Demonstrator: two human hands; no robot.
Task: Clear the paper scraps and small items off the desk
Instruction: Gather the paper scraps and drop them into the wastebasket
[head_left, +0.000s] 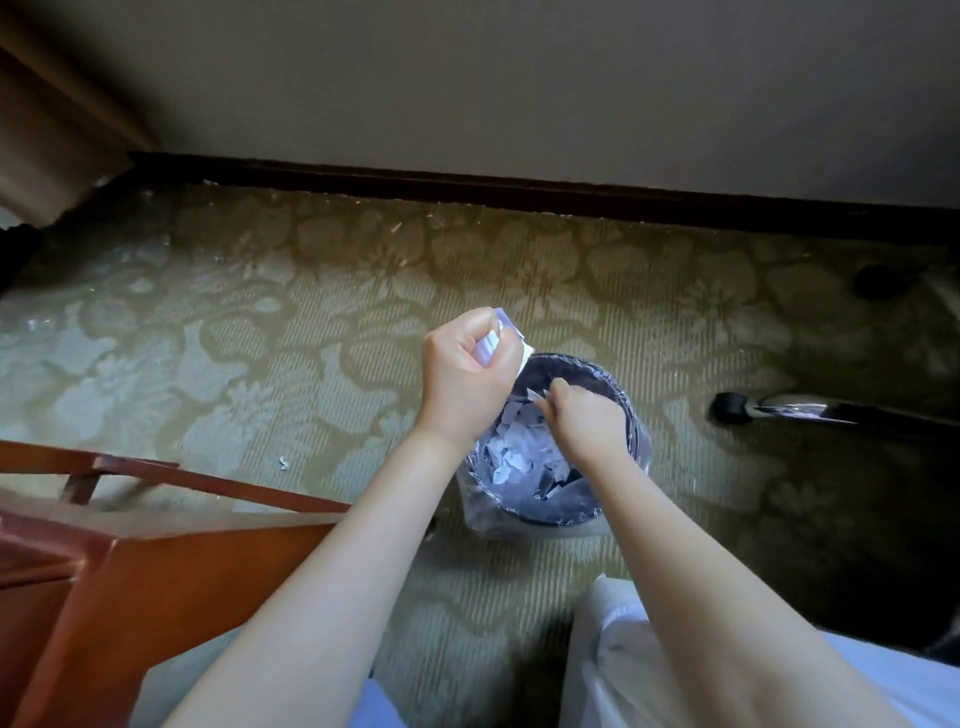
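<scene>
Dumping looks well along; one bin (582, 364) holds a heap of scraps (514, 447), too many to count; the left hand (465, 371) grips one wad of paper (493, 338), fingers curled round it; the right hand (584, 421) pinches one scrap (535, 395) above the heap; one stray bit (283, 462) lies on the carpet (311, 312); the counter top is hidden.

Wall (519, 78): plain beige, upper frame. Baseboard (519, 189): dark, runs along the wall foot. Carpet (234, 322): olive-green with a pale floral pattern, brighter at left, shadowed at right. Curtain (47, 130): tan, upper left corner. Desk (156, 571): red-brown wood, lower left. Chair leg (810, 410): chrome with a black caster, on the carpet at right.
</scene>
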